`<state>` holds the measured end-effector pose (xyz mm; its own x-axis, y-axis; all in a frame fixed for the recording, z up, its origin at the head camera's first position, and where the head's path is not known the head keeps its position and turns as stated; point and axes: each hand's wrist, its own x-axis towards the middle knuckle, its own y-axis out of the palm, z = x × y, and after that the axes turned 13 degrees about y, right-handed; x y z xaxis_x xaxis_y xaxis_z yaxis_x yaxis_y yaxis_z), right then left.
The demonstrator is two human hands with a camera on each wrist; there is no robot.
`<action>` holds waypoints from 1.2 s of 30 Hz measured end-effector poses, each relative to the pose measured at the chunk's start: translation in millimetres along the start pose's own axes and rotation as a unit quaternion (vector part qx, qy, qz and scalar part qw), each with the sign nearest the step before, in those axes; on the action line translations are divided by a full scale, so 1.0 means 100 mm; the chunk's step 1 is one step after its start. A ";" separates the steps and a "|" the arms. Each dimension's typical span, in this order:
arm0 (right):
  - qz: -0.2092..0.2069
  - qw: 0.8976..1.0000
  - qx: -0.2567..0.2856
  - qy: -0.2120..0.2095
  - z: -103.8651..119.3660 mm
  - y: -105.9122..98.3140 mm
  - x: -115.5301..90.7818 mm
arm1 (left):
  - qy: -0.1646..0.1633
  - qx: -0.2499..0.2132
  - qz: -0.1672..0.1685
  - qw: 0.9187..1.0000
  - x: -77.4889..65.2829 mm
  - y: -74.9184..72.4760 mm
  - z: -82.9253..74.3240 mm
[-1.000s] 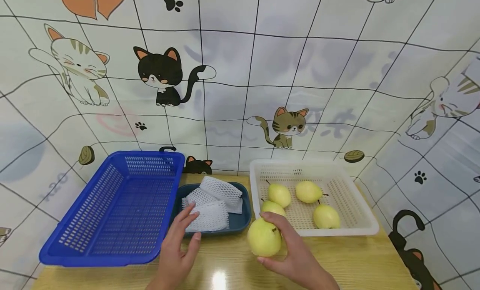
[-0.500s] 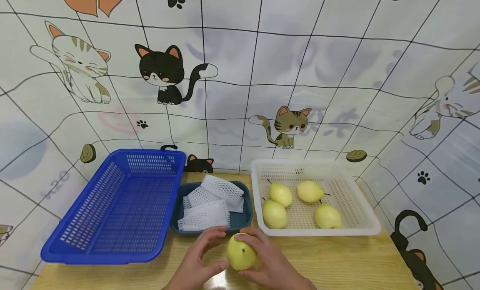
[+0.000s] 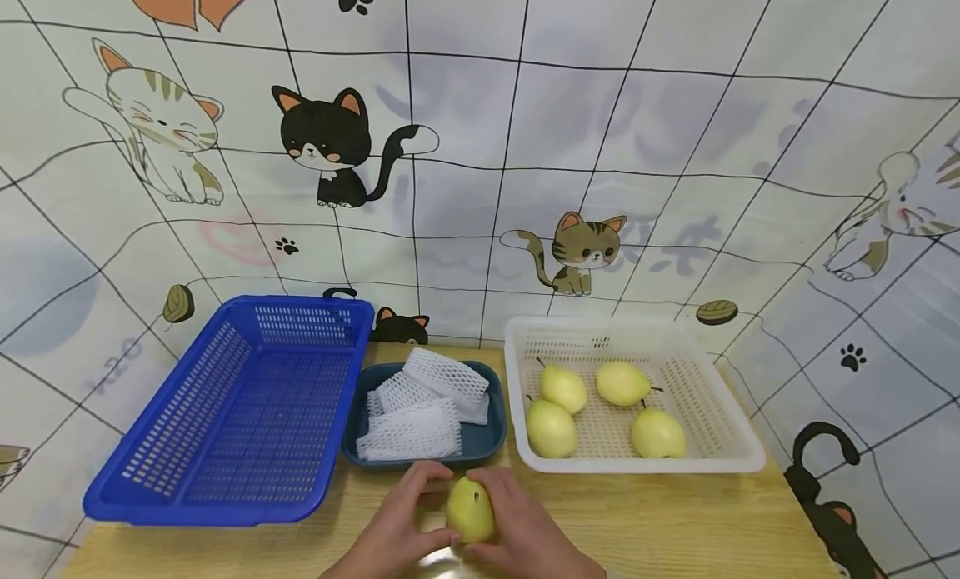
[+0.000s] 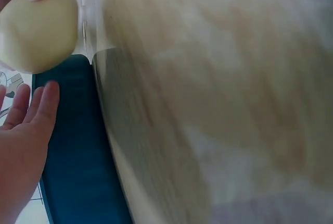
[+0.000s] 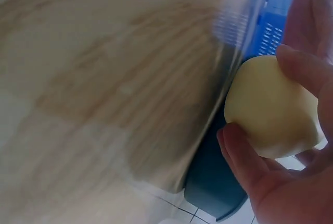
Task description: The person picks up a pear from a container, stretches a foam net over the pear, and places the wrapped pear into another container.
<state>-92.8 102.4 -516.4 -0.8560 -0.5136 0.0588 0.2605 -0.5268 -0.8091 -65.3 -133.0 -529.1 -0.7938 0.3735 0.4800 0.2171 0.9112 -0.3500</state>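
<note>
Right hand [image 3: 521, 522] pinches a yellow pear [image 3: 469, 511]. Left hand [image 3: 394, 522] curves loosely beside it; can't tell if touching. Faint writing [image 3: 118, 366] on the wall [image 3: 457, 104] ahead can't be read.

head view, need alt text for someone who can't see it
A person's right hand holds a yellow-green pear over a wooden table, the left hand close beside it. Beyond, left to right: a blue basket, a dark teal tray of white foam nets, and a white basket with four more pears, before a cat-print backdrop.
</note>
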 end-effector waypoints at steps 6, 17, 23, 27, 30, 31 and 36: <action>0.006 1.000 -0.005 0.017 -0.03 0.02 0.00 | -0.038 -0.022 0.029 0.999 0.03 0.02 -0.02; 0.060 0.997 0.038 0.030 -0.12 -0.07 -0.03 | -0.033 -0.015 0.068 0.997 0.06 0.00 -0.02; 0.068 0.996 0.027 0.056 -0.17 -0.25 -0.13 | -0.048 0.065 0.071 0.994 0.08 -0.15 -0.18; 0.054 0.997 -0.013 0.053 -0.16 -0.43 -0.22 | 0.011 0.186 0.003 0.982 0.25 -0.25 -0.32; 0.043 0.998 -0.030 0.046 -0.17 -0.54 -0.28 | 0.028 0.299 -0.036 0.953 0.45 -0.32 -0.36; 0.039 0.998 -0.033 0.045 -0.18 -0.56 -0.30 | 0.022 0.336 -0.039 0.941 0.51 -0.34 -0.35; 0.032 0.998 -0.020 0.057 -0.24 -0.61 -0.38 | -0.014 0.478 -0.005 0.878 0.67 -0.42 -0.21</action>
<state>-87.4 170.6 -483.3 -0.8842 -0.4634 -0.0585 0.3001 -0.4675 -0.8315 -116.0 -142.5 -465.4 -0.8099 0.3496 0.4710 -0.3550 0.3470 -0.8681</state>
